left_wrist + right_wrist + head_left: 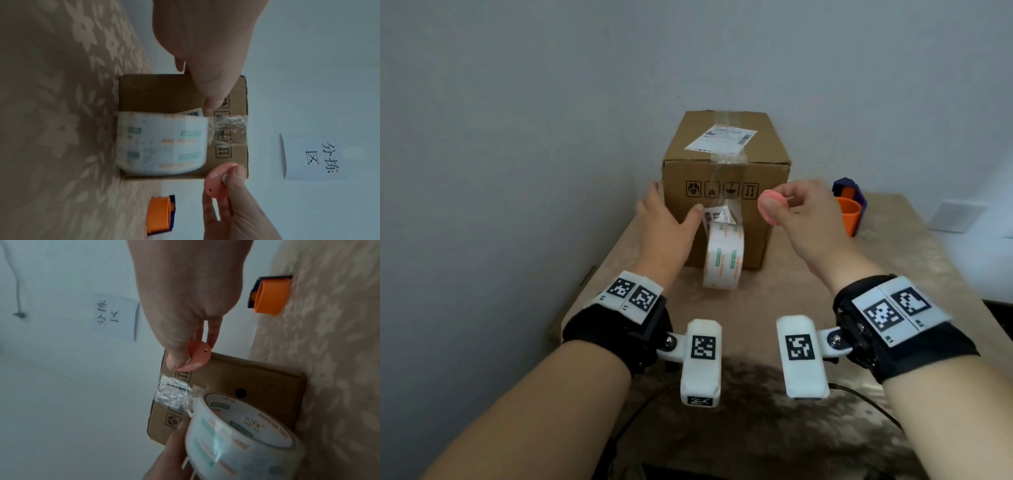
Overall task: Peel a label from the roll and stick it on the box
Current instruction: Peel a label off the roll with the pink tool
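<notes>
A taped brown cardboard box (pixel 726 168) (pixel 160 91) (pixel 257 378) stands at the back of the table. Upright against its front is a white printed roll (pixel 722 260) (pixel 162 142) (pixel 236 434), whose loose end (pixel 719 216) (pixel 192 113) sticks up by the box's handling symbols. My left hand (pixel 667 222) (pixel 205 48) is spread at the box's left front corner, thumb tip touching that loose end. Right of the roll my right hand (pixel 801 212) (pixel 185 288) hovers, pinching a small pink disc (pixel 768 207) (pixel 216 180) (pixel 198 358) between thumb and fingers.
An orange cup in a purple holder (pixel 849 209) (pixel 160 214) (pixel 269 296) sits right of the box. The table (pixel 791 291) has a beige floral cloth; its left edge lies close to the wall. A paper sign (pixel 308 155) (pixel 115 316) hangs on the wall.
</notes>
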The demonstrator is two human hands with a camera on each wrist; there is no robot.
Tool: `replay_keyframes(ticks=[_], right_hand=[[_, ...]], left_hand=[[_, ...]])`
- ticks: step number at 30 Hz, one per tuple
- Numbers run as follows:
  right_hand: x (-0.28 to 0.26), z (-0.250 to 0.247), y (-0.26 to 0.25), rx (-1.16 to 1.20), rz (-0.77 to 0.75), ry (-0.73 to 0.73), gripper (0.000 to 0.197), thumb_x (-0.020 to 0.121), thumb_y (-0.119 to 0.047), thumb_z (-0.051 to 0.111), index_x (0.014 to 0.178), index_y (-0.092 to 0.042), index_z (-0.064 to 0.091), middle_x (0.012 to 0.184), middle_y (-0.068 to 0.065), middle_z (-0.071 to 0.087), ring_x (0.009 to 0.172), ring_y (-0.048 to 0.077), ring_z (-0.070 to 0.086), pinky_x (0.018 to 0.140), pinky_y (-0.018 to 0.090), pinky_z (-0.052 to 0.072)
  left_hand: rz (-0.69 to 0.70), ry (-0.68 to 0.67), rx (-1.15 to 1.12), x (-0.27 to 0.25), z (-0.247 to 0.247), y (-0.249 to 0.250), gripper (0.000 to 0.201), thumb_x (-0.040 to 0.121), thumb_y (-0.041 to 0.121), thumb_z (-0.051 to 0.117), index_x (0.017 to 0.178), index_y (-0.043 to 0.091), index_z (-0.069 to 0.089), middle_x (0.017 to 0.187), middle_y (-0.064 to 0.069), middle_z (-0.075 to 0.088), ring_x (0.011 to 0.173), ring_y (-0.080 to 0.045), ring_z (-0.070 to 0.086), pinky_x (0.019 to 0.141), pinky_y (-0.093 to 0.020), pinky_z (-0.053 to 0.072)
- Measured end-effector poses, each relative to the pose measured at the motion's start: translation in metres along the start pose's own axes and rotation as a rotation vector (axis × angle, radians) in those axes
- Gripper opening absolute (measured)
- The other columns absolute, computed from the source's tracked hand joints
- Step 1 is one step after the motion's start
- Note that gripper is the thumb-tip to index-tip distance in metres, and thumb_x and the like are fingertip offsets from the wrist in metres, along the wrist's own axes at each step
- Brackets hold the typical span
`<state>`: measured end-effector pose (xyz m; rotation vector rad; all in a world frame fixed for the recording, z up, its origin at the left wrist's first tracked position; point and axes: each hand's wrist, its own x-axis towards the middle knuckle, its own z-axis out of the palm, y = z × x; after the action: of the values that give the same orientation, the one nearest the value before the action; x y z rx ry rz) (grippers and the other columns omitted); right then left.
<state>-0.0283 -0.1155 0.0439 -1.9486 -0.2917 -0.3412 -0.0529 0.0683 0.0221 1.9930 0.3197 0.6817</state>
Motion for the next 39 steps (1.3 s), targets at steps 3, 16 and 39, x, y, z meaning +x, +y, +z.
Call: replay_keyframes(ticks=[3, 16, 39], right_hand=[[-0.006, -0.005, -0.009, -0.008, 0.002, -0.081, 0.010, 0.089, -0.026, 0.061, 0.096, -0.018, 0.060, 0.097, 0.003, 0.065, 0.088, 0.016, 0.063, 0.075, 0.027, 0.054], [-0.001, 0.011, -0.022, -0.071, -0.042, -0.287, 0.031, 0.096, -0.011, 0.048, 0.126, -0.018, 0.053, 0.113, 0.001, 0.057, 0.084, 0.012, 0.059, 0.070, 0.021, 0.054], [-0.007, 0.019, -0.029, -0.450, -0.259, -0.129, 0.018, 0.093, -0.025, 0.054, 0.107, -0.017, 0.061, 0.103, 0.000, 0.065, 0.091, 0.011, 0.052, 0.077, 0.026, 0.041]], left_hand=[[0.014, 0.090, -0.046, -0.009, -0.008, 0.010, 0.046, 0.081, 0.034, 0.062, 0.116, 0.014, 0.040, 0.112, -0.001, 0.041, 0.102, -0.014, 0.045, 0.084, -0.023, 0.044], [-0.221, -0.385, -0.308, -0.017, 0.000, 0.027, 0.027, 0.088, 0.024, 0.058, 0.106, 0.005, 0.063, 0.083, 0.004, 0.062, 0.072, -0.006, 0.056, 0.043, 0.001, 0.039], [-0.221, -0.442, -0.313, -0.009, -0.007, 0.022, 0.016, 0.087, 0.020, 0.059, 0.095, 0.007, 0.066, 0.082, -0.003, 0.066, 0.073, -0.014, 0.060, 0.064, -0.023, 0.048]])
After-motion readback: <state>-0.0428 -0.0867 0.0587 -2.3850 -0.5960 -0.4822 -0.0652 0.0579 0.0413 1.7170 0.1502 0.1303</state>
